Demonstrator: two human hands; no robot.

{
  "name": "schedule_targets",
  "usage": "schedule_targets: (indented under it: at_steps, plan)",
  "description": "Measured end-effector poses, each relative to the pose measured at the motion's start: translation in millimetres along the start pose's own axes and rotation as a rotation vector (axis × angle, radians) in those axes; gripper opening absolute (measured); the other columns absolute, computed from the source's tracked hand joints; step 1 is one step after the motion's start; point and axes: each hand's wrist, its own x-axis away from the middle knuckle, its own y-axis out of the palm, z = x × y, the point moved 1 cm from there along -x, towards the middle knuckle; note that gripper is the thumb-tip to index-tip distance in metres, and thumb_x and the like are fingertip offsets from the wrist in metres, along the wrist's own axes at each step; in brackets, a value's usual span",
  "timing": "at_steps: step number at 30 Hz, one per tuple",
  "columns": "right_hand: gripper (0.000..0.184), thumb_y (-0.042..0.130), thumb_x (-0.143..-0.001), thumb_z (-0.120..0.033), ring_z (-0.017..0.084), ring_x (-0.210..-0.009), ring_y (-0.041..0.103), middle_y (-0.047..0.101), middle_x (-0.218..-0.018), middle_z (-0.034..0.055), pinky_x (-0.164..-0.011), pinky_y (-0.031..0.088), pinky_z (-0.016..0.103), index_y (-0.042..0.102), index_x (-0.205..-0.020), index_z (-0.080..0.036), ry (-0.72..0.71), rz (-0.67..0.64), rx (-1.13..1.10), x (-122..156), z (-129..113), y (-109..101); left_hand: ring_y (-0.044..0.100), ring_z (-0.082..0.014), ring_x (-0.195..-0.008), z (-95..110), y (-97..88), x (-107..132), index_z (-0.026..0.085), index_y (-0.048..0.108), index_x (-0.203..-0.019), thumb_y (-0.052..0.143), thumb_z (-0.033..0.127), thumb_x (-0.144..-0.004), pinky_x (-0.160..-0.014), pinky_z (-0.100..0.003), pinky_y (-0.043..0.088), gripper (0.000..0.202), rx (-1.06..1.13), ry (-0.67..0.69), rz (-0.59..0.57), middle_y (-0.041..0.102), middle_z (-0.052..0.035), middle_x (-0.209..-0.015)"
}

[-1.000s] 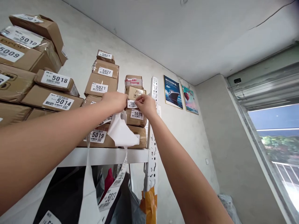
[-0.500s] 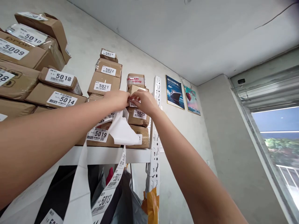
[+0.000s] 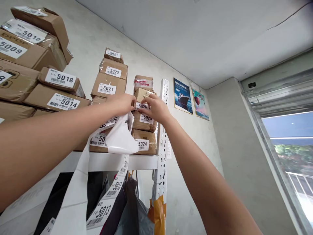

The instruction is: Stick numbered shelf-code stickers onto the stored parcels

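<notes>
Both hands reach up to a stack of small brown parcels at the right end of a high white shelf (image 3: 141, 162). My right hand (image 3: 156, 107) presses its fingers on a white label reading 5026 (image 3: 142, 106) on the front of a small parcel (image 3: 144, 94). My left hand (image 3: 123, 102) touches the label's left end and pinches a long white backing strip (image 3: 114, 182) that hangs down with labels 5012 and 5013. Below sit parcels 5025 (image 3: 145, 121) and 5024 (image 3: 144, 142). A parcel with red print (image 3: 143, 83) tops the stack.
Parcels 5021 (image 3: 107, 86), 5022 and 5023 are stacked to the left; bigger boxes 5009, 5010, 5014 (image 3: 58, 100) and 5018 fill the far left. A white slotted upright (image 3: 162, 137) ends the shelf. Bags hang below. Two pictures (image 3: 183, 95) hang on the wall; a window (image 3: 290, 153) is at right.
The label, half covered by my fingers before, now lies flat and reads 5026. My right hand slid slightly right along it. The hanging strip swung left, uncovering label 5024.
</notes>
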Motion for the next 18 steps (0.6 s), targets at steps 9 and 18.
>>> schedule_targets:
  at_steps: [9, 18]
  plan:
    - [0.025, 0.065, -0.079, -0.034, 0.021, -0.094, 0.055, 0.056, -0.101, 0.0063, -0.079, 0.044, 0.034, 0.061, -0.100, -0.021, 0.055, 0.017, -0.161, 3, -4, 3, 0.060, -0.0307, -0.106, 0, -2.9, 2, 0.031, 0.058, -0.120, 0.052, 0.042, -0.084, -0.082, -0.037, 0.048, 0.038, -0.008, -0.001, -0.015, 0.068, -0.0064, -0.115]
    - [0.114, 0.074, -0.055, -0.057, 0.045, -0.124, 0.039, 0.042, -0.130, 0.0280, -0.096, 0.038, 0.059, 0.016, -0.141, -0.008, 0.925, 0.243, -0.263, -44, -14, 6, 0.060, -0.0309, -0.107, 2, -5.5, 1, 0.032, 0.056, -0.123, 0.052, 0.043, -0.082, -0.082, -0.037, 0.049, 0.042, -0.050, -0.004, -0.046, 0.065, -0.0058, -0.120]
